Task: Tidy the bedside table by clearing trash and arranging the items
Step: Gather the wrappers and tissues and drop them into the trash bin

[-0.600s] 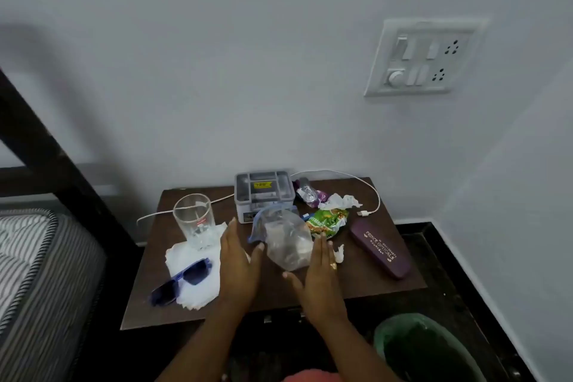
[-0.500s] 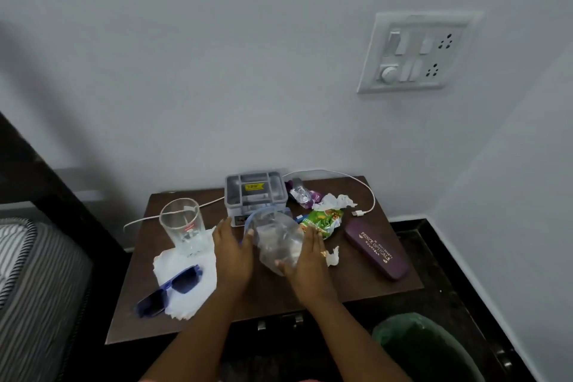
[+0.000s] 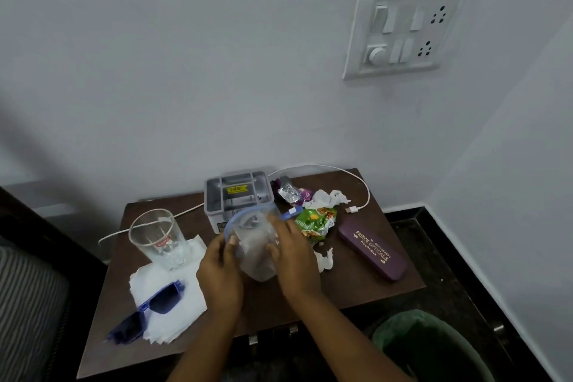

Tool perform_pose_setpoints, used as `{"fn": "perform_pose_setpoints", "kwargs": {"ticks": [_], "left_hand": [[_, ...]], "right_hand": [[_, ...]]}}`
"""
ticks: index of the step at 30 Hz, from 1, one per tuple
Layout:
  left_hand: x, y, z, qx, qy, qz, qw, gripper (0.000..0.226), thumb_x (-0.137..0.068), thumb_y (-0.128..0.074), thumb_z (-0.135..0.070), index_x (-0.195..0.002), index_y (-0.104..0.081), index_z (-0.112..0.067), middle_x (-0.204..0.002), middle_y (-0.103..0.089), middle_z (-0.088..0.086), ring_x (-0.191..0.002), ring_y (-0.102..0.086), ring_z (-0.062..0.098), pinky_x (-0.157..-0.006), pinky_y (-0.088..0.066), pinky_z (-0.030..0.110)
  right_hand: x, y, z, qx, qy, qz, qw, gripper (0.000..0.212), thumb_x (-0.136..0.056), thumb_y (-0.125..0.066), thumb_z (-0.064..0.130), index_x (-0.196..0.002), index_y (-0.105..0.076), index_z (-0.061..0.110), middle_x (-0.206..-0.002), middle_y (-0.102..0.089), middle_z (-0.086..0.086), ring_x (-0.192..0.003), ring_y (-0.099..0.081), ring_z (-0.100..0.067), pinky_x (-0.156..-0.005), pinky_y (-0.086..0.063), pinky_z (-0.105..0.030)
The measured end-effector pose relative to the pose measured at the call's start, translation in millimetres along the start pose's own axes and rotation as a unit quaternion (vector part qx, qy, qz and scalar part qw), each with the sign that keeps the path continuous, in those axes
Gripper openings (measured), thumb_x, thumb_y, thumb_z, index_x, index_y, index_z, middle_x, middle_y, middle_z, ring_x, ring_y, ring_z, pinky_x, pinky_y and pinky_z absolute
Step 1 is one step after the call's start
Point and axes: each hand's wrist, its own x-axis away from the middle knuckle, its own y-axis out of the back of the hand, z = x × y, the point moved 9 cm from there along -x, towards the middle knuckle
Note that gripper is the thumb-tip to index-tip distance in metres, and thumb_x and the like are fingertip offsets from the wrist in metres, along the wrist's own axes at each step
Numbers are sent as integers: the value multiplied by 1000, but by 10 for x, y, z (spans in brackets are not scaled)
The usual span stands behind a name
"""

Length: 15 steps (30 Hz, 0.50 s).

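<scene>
mid-worktop [image 3: 356,291]: clear zip bag [image 3: 257,242] held just above the surface, between both hands. left hand [image 3: 220,271] grips its left side, thumb up by the blue rim. right hand [image 3: 296,257] has its fingers [image 3: 274,250] curled round the right side. neither hand is free.

bag's long axis runs away from me toward the wall. blue-rimmed mouth at the far end, standing open as an oval; closed bottom at the near end, toward my wrists. zip tab sticks out to the right.

the relation that matters: all the trash lies right of the bag and beyond it.
- green snack wrapper [image 3: 314,222] just beside the right hand, near the zip tab.
- crumpled tissue [image 3: 327,198] and foil wrapper [image 3: 290,192] farther back, near the wall.
- tissue scrap [image 3: 324,259] close to the right hand's outer edge; touching or not, cannot tell.

right hand is plainly nearer to all four. left hand is on the wrong side, with the bag between.

bin [image 3: 431,347] sits on the floor at my near right, below the worktop edge, also on the right hand's side.

my read: left hand holds the bag alone, right hand lets go and works the trash. whether the bag is itself trash i cannot tell.

left half holds the keepers: glass [image 3: 156,237], sunglasses [image 3: 148,308] on napkins [image 3: 173,285]. spectacles case [image 3: 372,253] lies well right.
</scene>
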Motion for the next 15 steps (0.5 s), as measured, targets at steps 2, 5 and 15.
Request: {"fn": "perform_pose_setpoints", "kwargs": {"ticks": [2, 5, 15], "left_hand": [[108, 15, -103, 56, 13, 10, 998, 18, -94, -52, -25, -101, -67, -17, -93, -71, 9, -91, -66, 28, -81, -55, 43], [317, -83, -261, 102, 20, 56, 993, 17, -93, -54, -20, -100, -69, -17, -93, -71, 12, -91, -67, 29, -79, -55, 40], [1916, -1260, -384, -25, -67, 375, 924, 33, -91, -53, -5, -100, -66, -34, -107, -69, -10, -99, -62, -1, -87, -45, 13]], "right_hand": [[48, 165, 87, -15, 32, 2, 999, 61, -88, -55, 9, -139, -36, 36, -120, -50, 0, -106, -52, -13, -85, -48, -27], [191, 519, 167, 5, 72, -1, 997, 46, -87, -54, 11, -129, -52, 27, -106, -54, -2, -98, -54, -14, -79, -45, -24], [1447, 1658, -854, 78, -33, 8, 996, 15, -86, -55, 6, -93, -64, 15, -90, -52, 4, -82, -49, -8, -70, -41, -21]]}}
